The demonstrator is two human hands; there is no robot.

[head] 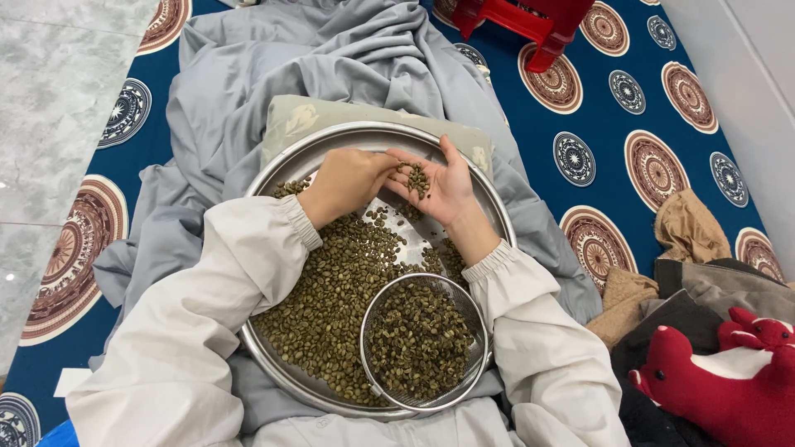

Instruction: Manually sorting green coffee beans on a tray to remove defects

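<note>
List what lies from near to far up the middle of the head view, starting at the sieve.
Wire sieve of beans → loose greenish beans on the round metal tray → right hand cupping beans → pale cushion → grey cloth.

Small greenish beans [418, 179] in cupped palm

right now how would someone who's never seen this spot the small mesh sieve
Start at the big round metal tray on the person's lap, spread with greenish coffee beans. At its near edge, between the two cream sleeves, sits the round wire-mesh sieve. It is the only mesh thing there, a smaller circle within the tray, holding its own heap of beans, nearer than the left hand and right hand.
</note>
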